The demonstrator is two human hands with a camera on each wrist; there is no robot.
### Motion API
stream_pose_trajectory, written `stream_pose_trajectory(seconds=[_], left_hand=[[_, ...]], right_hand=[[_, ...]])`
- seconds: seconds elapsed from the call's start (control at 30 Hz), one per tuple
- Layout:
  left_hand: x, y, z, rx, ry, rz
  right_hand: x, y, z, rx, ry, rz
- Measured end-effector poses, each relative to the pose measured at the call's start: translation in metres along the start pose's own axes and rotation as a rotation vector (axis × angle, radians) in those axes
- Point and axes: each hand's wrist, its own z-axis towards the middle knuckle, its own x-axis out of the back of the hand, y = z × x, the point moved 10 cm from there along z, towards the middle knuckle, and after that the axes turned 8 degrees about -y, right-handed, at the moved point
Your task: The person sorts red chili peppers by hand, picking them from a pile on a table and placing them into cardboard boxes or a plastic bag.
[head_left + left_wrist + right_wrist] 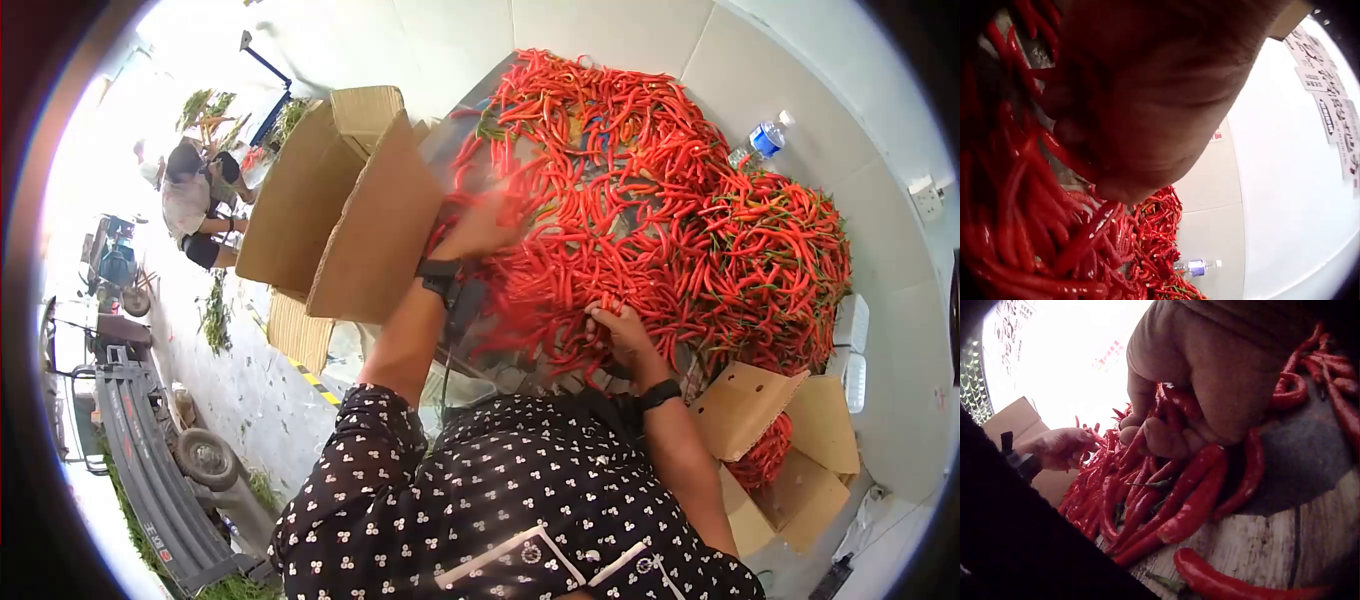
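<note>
Red chili peppers (600, 190) lie in a wide heap in front of the person. The left hand (485, 228), blurred in the head view, is at the heap's near left edge; in the left wrist view the hand (1147, 100) has bent fingers around a pepper, and in the right wrist view this hand (1063, 447) grips peppers. The right hand (625, 335) is at the heap's near edge; in the right wrist view the hand (1210, 375) curls thumb and fingers round several peppers (1141, 469). Some fingertips are hidden.
A tall open cardboard box (375, 220) stands left of the heap. Another open box (740, 400) with peppers inside is at the right. A water bottle (765, 140) lies by the wall. Farther left are a seated person (195, 200) and a three-wheeled cart (150, 460).
</note>
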Motion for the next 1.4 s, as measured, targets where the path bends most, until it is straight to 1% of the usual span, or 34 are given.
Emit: stream_pose_trajectory(seconds=[0.03,0.07,0.13,0.17,0.23,0.27,0.33,0.37,0.43,0.57,0.63,0.67,0.7,0.73,0.77,0.8,0.83,0.87,0.93,0.97,1.03,1.07,1.13,1.17,1.23,1.27,1.33,1.37,1.4], left_hand=[[0.011,0.006,-0.001,-0.062,0.059,-0.09],[0.016,0.012,0.0,-0.062,0.062,-0.091],[0.037,0.022,0.001,0.061,0.191,0.259],[0.037,0.019,0.009,0.057,0.192,0.257],[0.044,0.033,0.019,-0.068,0.365,0.593],[0.042,0.034,0.025,-0.072,0.363,0.592],[0.03,0.021,0.041,0.051,0.218,0.689],[0.029,0.024,0.04,0.049,0.218,0.689],[0.035,0.029,0.032,0.097,0.312,0.64],[0.033,0.022,0.02,0.073,0.271,0.647],[0.036,0.013,0.016,-0.035,0.243,0.283],[0.037,0.015,0.012,-0.032,0.241,0.283],[0.05,-0.003,0.003,0.077,0.352,-0.194],[0.05,-0.026,-0.007,0.183,0.453,-0.674],[0.051,-0.046,0.003,0.185,0.456,-0.675],[0.061,-0.072,0.02,0.137,0.505,-0.534],[0.068,-0.082,0.029,0.088,0.55,-0.393],[0.068,-0.075,0.03,0.086,0.547,-0.394],[0.052,-0.025,0.038,0.135,0.274,0.378],[0.047,-0.008,0.034,0.133,0.27,0.378],[0.042,0.048,0.018,-0.058,0.477,0.702],[0.04,0.04,0.024,-0.058,0.476,0.702],[0.033,-0.003,0.047,0.113,0.384,0.647],[0.033,-0.004,0.049,0.113,0.384,0.647],[0.03,-0.012,0.055,0.13,0.302,0.614],[0.034,-0.007,0.057,0.127,0.299,0.614],[0.043,-0.022,0.061,0.307,0.236,0.418],[0.046,-0.018,0.065,0.308,0.232,0.417],[0.057,-0.014,0.066,0.3,0.297,0.337]], right_hand=[[0.0,-0.001,0.0,0.0,0.007,-0.013],[-0.001,-0.001,0.0,-0.001,0.005,-0.016],[-0.001,0.0,0.0,-0.006,0.004,0.025],[0.0,0.0,0.0,-0.004,0.007,0.022],[0.001,0.001,0.0,-0.002,-0.002,-0.004],[0.002,0.0,0.0,-0.001,0.002,-0.004],[0.001,0.0,0.0,-0.002,0.001,-0.025],[0.001,0.0,-0.001,-0.001,0.002,-0.024],[0.002,-0.001,-0.002,0.006,0.019,-0.02],[-0.001,-0.004,-0.002,0.015,0.003,-0.014],[-0.001,-0.004,-0.001,0.02,-0.01,-0.03],[-0.001,-0.004,-0.001,0.018,-0.011,-0.028],[-0.002,-0.002,0.0,-0.001,-0.017,0.002],[-0.002,-0.001,0.0,-0.019,-0.024,0.03],[-0.003,-0.001,0.001,-0.021,-0.027,0.029],[-0.002,-0.001,0.001,-0.022,-0.013,0.024],[-0.001,-0.001,0.001,-0.023,0.002,0.018],[0.0,-0.002,0.0,-0.022,0.006,0.019],[-0.003,-0.003,-0.001,-0.016,-0.011,0.018],[-0.003,-0.003,-0.002,-0.016,-0.007,0.021],[-0.005,-0.005,-0.003,-0.008,-0.023,0.048],[-0.004,-0.004,-0.002,-0.008,-0.023,0.049],[-0.002,-0.003,0.0,0.004,-0.035,0.014],[-0.003,-0.004,0.0,0.005,-0.035,0.015],[-0.003,-0.004,-0.001,-0.006,-0.019,0.004],[-0.002,-0.004,0.0,-0.004,-0.016,0.006],[0.0,-0.002,0.0,-0.001,-0.014,0.013],[0.0,-0.001,0.0,-0.004,-0.011,0.016],[-0.001,-0.001,0.0,-0.013,-0.011,0.022]])
